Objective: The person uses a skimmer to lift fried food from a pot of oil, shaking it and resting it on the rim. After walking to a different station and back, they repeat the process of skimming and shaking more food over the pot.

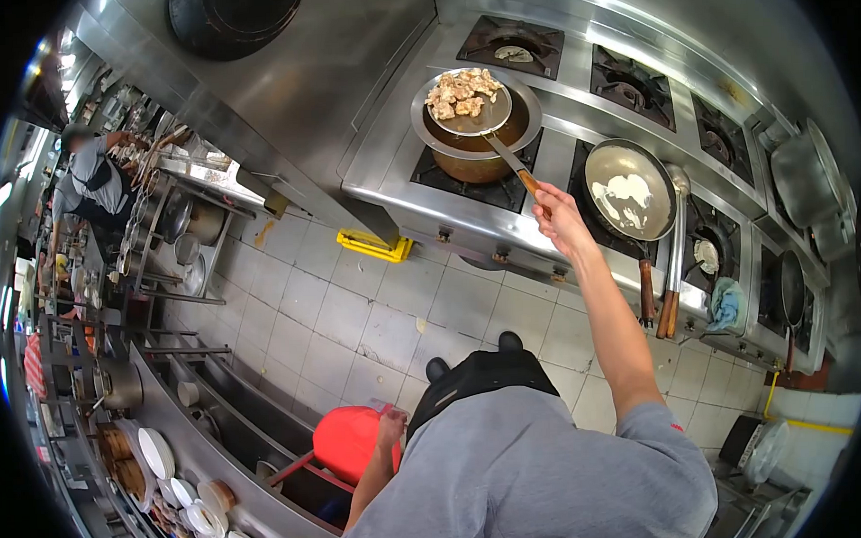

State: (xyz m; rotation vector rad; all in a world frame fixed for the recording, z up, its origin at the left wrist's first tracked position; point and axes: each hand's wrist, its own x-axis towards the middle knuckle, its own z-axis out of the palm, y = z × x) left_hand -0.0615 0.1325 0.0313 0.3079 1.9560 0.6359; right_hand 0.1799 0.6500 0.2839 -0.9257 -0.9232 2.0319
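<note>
My right hand is closed round the wooden handle of a strainer. Fried pieces of food lie in the strainer, which is over a large metal pot of brown liquid on the stove. Right of that pot, a frying pan with a white substance inside sits on a burner, a long-handled ladle beside it. Low at my side, my left hand is closed on something clear, too small to make out, next to a red bin or lid.
More burners line the stove's back. A blue cloth hangs at its front edge. Stacked plates stand on the lower-left counter. A yellow object is by the stove's foot. Another person stands far left.
</note>
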